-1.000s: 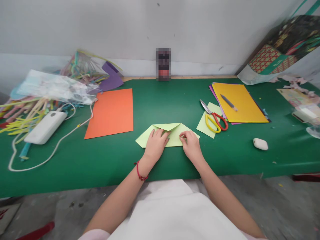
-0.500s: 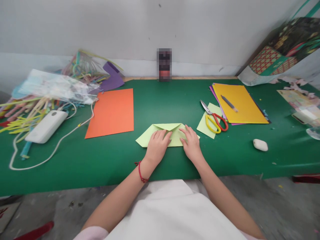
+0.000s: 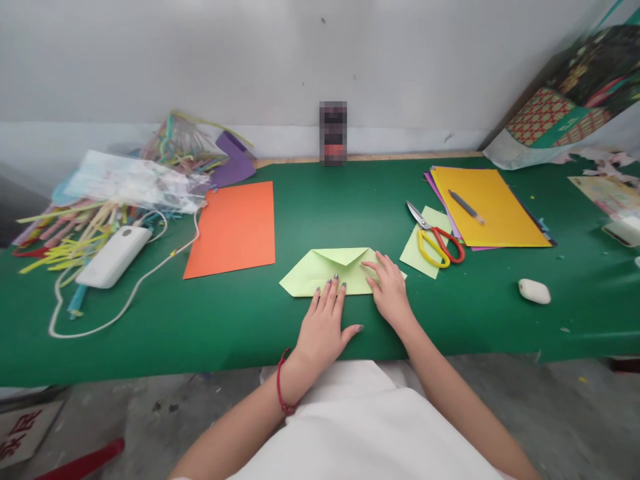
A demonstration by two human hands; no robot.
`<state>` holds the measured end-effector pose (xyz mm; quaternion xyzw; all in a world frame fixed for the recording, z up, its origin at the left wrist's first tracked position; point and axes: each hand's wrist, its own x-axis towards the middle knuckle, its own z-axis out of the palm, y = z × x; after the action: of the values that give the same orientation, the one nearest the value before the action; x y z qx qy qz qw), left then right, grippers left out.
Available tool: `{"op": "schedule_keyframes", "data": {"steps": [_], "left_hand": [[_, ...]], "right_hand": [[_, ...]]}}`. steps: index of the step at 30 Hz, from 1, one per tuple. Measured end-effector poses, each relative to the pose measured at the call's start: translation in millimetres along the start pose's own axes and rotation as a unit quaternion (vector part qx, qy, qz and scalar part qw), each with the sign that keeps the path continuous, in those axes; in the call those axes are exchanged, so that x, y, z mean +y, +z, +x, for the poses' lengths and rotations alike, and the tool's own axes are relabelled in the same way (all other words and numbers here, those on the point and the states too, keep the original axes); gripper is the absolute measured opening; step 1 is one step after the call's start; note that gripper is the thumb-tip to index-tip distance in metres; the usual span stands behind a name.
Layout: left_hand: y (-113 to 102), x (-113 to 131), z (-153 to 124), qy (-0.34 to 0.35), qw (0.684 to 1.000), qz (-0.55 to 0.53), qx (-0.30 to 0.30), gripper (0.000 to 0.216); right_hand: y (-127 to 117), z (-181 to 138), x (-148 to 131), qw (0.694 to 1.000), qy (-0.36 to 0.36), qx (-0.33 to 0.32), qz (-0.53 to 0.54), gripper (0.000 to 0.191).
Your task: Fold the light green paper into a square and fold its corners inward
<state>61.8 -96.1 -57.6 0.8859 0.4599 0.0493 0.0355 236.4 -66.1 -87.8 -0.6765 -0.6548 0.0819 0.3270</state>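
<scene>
A folded light green paper (image 3: pixel 325 270) lies on the green table (image 3: pixel 350 200) in front of me, its top flap turned down into a triangle. My left hand (image 3: pixel 327 323) lies flat on the table with fingers stretched out, the fingertips just touching the paper's near edge. My right hand (image 3: pixel 390 290) rests flat on the paper's right end, fingers extended, pressing it down. Neither hand holds anything.
An orange sheet (image 3: pixel 233 227) lies to the left. Scissors (image 3: pixel 435 237) with yellow and red handles rest on a green scrap, beside a yellow paper stack (image 3: pixel 487 207) with a pencil. A white eraser (image 3: pixel 534 291) sits right. A white power bank (image 3: pixel 113 257), cable and paper strips crowd the far left.
My left hand slid back off the folded paper toward me and now lies flat at its near edge. My right hand opened out flat on the paper's right end.
</scene>
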Motion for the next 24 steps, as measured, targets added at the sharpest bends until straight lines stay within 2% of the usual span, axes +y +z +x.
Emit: {"op": "schedule_keyframes", "data": {"steps": [8,10,12,14,17,18,20,24], "left_hand": [[3.0,-3.8,-0.4,-0.005,0.997,-0.077,0.009,0.075],[-3.5,-10.3,1.8,-0.01,0.993,-0.119,0.022,0.063],[-14.4,-23.6,7.5,-0.025,0.982,-0.181,0.034,0.04],[-27.8,-40.8,17.3,-0.07,0.966,-0.245,0.044,0.029],[-45.1,-63.8,36.3,-0.194,0.949,-0.22,0.119,0.025],[-48.7,-69.2,42.3,-0.229,0.945,-0.202,0.114,0.026],[-51.8,-77.0,51.9,-0.276,0.939,-0.195,0.059,0.037],[-48.8,-89.6,57.9,-0.3,0.923,-0.241,-0.026,0.037]], "right_hand": [[0.7,0.1,1.0,1.0,-0.005,-0.002,-0.01,0.033],[1.1,0.1,0.9,1.0,-0.003,-0.001,-0.009,0.033],[1.7,0.3,0.6,1.0,-0.001,-0.002,-0.008,0.033],[2.6,0.5,0.2,1.0,0.0,-0.003,-0.009,0.033],[4.2,0.7,0.1,1.0,0.006,-0.002,-0.011,0.034],[4.6,0.8,0.2,1.0,0.008,-0.002,-0.011,0.034],[5.2,1.0,0.7,1.0,0.009,-0.001,-0.011,0.034],[5.0,1.6,1.5,1.0,0.003,-0.005,-0.005,0.034]]}}
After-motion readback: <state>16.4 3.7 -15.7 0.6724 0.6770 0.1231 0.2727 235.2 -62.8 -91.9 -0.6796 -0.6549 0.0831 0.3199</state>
